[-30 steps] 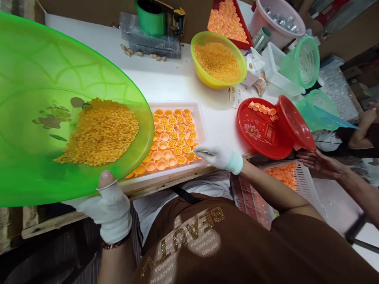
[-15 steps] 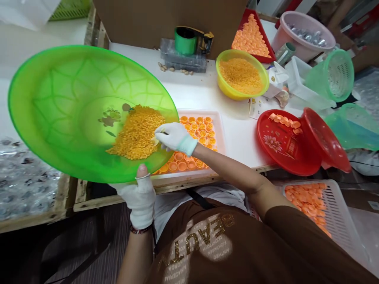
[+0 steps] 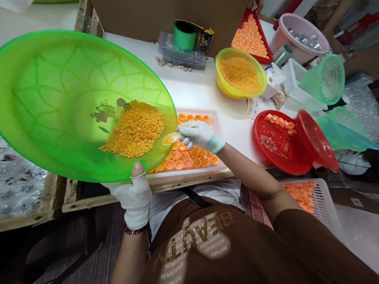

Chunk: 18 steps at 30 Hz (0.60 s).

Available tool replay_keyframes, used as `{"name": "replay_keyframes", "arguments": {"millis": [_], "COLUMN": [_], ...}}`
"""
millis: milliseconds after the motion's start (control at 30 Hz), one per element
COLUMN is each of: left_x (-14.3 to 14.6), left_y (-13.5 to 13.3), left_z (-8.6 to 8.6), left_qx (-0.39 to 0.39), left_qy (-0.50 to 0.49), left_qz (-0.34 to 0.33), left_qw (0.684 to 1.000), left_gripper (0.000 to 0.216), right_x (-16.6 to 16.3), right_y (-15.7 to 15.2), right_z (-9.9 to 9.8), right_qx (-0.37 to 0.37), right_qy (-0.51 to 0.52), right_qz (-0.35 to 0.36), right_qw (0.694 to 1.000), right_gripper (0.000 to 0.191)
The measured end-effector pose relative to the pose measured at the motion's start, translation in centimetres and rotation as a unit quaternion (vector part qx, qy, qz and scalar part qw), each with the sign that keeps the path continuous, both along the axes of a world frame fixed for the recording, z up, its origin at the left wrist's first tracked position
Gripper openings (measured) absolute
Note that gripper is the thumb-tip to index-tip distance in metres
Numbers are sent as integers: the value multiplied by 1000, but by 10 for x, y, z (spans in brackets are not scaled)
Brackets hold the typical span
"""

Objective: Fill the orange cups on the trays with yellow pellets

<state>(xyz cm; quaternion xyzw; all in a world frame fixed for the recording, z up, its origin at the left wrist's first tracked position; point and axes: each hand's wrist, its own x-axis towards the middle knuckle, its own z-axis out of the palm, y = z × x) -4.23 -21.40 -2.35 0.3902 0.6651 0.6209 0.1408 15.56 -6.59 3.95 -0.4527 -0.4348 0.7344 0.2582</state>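
Observation:
My gloved left hand [image 3: 133, 199] grips the rim of a large green plastic basin [image 3: 59, 79], thumb over the edge and fingers hidden beneath. The basin tilts toward its right side, where a heap of small yellow-orange pellets [image 3: 136, 132] lies. In my gloved right hand [image 3: 198, 135] is a pale spoon [image 3: 171, 138], its bowl carrying some pellets just at the basin's right rim. Beneath hand and basin sits a white tray [image 3: 217, 118] of small orange cups [image 3: 178, 164]. Some cups hold pellets, others look bare inside.
A yellow bowl [image 3: 220, 81] of similar pellets stands behind the tray. Red plates [image 3: 266, 157] lie to the right; a red tray [image 3: 269, 55] of orange pieces is at the back, touched by another person's hand [image 3: 258, 5]. A green tape roll [image 3: 185, 37] rests near the cardboard.
My right hand has drawn the spoon out of the pellet heap, rightward over the tray, with pellets in its bowl. The green basin appears slightly further left.

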Motion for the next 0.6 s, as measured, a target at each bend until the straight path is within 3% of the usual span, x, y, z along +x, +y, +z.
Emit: {"name": "replay_keyframes", "arguments": {"millis": [133,233,367,433,500,600], "left_x": [-2,-2,-1,0,0,1], "left_y": [1,3,3,3,3,3], "left_z": [-3,-5,-5,-3,-1,0], "left_qx": [-1,13,27,19,6,-1], "left_qy": [16,18,11,12,15,10], "left_qz": [-5,4,-6,-5,4,14], "left_qw": [1000,1000,1000,1000,1000,1000], "left_gripper": [70,74,72,69,68,69], "right_x": [29,36,39,37,29,4], "right_y": [-15,-26,-32,-32,-28,-19], "right_z": [-5,-16,-24,-18,-8,4], "right_qx": [73,198,446,511,526,484], "right_qy": [-108,-191,-245,-246,-232,-216], "right_qz": [-35,-12,89,90,52,10], "right_qw": [991,961,856,818,817,848], "right_gripper": [14,14,14,16,20,24]}}
